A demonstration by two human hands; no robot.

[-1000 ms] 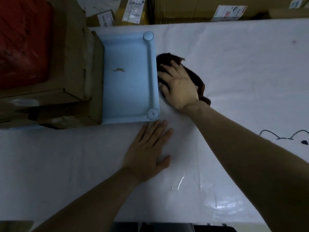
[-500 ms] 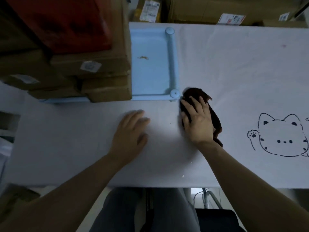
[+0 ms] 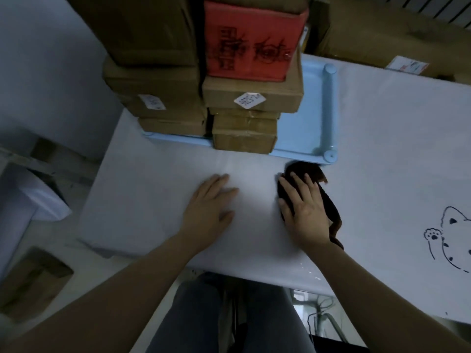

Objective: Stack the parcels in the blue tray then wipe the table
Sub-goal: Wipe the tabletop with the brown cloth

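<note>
**Parcels stacked, cloth working beside the tray**

The parcels (image 3: 244, 138) stand in two tall columns in the blue tray (image 3: 327, 110) at the far left of the white surface (image 3: 382, 149). A red parcel (image 3: 249, 42) sits near the top of the right column. The stacks fill the left part of the tray and leave a bare strip along its right rim. Judging by this, the stacking is done and the wiping is the step in hand.

The right hand (image 3: 305, 212) lies on a dark brown cloth (image 3: 305, 169) just in front of the tray's near right corner. Its fingers (image 3: 297, 183) are straight and spread, pressing down on the cloth rather than gripping it. A flat palm likely spreads the pressure so more fabric meets the surface. The cloth shows beyond the fingertips and along the outer edge of the hand.

The left hand (image 3: 209, 207) rests palm down on the bare surface, well to the left of the cloth. Its fingers (image 3: 224, 179) are extended and lie close together, holding nothing. It probably steadies the body, or pins the thin cover so that it does not ruck under the cloth.

A cat drawing (image 3: 453, 230) is printed on the cover, far to the right. Much of that side appears to be left to wipe. Strokes near the tray call for care, since a knock could unsettle the tall stacks.
</note>
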